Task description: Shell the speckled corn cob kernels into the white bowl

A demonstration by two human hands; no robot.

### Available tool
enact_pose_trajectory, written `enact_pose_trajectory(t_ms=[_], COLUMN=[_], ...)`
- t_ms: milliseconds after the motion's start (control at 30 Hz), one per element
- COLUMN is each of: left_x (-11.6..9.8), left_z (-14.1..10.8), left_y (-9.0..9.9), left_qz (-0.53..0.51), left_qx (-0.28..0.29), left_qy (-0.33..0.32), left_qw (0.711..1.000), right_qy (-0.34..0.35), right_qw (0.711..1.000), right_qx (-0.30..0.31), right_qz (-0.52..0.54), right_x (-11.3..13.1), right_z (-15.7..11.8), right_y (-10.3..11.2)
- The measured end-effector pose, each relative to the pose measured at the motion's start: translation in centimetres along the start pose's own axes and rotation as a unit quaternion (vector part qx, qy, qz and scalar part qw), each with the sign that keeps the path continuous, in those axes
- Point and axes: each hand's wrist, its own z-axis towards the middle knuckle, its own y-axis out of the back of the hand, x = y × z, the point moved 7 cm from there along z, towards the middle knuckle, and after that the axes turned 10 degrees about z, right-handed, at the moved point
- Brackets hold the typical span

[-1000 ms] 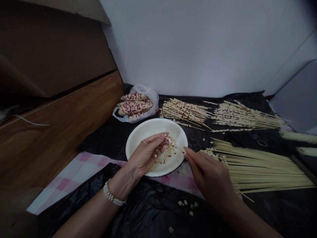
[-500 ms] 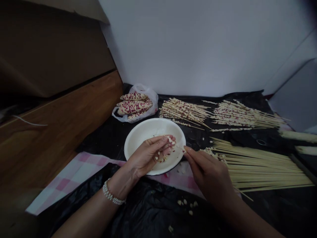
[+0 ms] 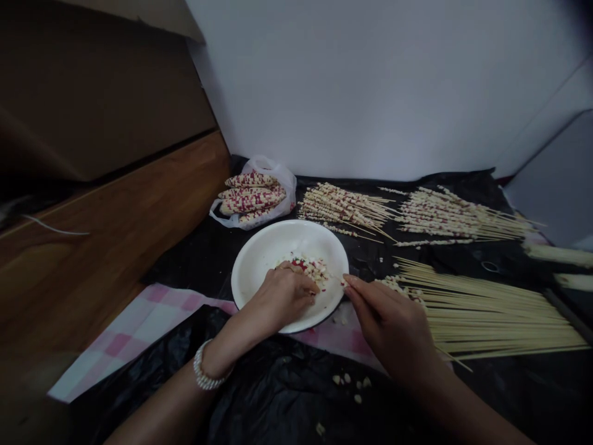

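White bowl at the frame's centre, loose kernels inside. The left hand dips into it, fingers curled down by the kernels; whether they grip any, I cannot tell. Just right of the rim, the right hand pinches a kernel-tipped skewer, thumb and fingertips closed. Cobs lie upper left of the bowl.

Right grip in fingertip pinch
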Motion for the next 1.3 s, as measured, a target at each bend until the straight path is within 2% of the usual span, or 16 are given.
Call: enact_pose_trajectory(t_ms=[100,200,333,433,533,633,733,833,933,1033,1300], left_x=[0.0,0.3,0.1,0.1,0.6,1.4,2.1,2.6,2.7,2.7,2.4], left_z=[0.1,0.1,0.0,0.1,0.0,-0.1,-0.2,-0.1,-0.1,-0.1,-0.2], left_y=[-0.6,-1.1,-0.9,0.0,1.5,2.4,2.4,1.7,0.9,0.6,0.2], left_qz=[0.045,0.069,0.065,0.032,-0.072,-0.260,-0.439,-0.558,-0.623,-0.650,-0.688], left_qx=[0.003,0.013,0.004,-0.023,-0.071,-0.111,-0.140,-0.126,-0.092,-0.081,-0.067], left_qy=[-0.022,-0.011,-0.012,0.002,0.059,0.116,0.148,0.179,0.219,0.237,0.241], left_qw=[0.999,0.997,0.998,0.999,0.993,0.952,0.875,0.800,0.746,0.717,0.681], right_qy=[0.017,0.012,0.030,0.009,0.010,0.013,0.017,0.021,0.022,0.022,0.022], right_qw=[1.000,1.000,1.000,1.000,1.000,1.000,1.000,1.000,0.999,1.000,1.000], right_qx=[0.005,0.006,0.005,-0.002,-0.007,-0.010,-0.012,-0.013,-0.012,-0.010,-0.014], right_qz=[-0.004,-0.008,-0.004,0.005,0.015,0.018,0.019,0.019,0.021,0.019,0.016], right_x=[0.1,-0.1,0.2,0.0,0.2,0.3,0.4,0.5,0.5,0.5,0.4], right_z=[0.0,-0.1,-0.1,0.0,0.0,0.0,0.0,0.1,0.1,0.1,0.0], right_y=[-0.1,-0.2,-0.1,0.1,0.3,0.4,0.5,0.5,0.4,0.3,0.3])
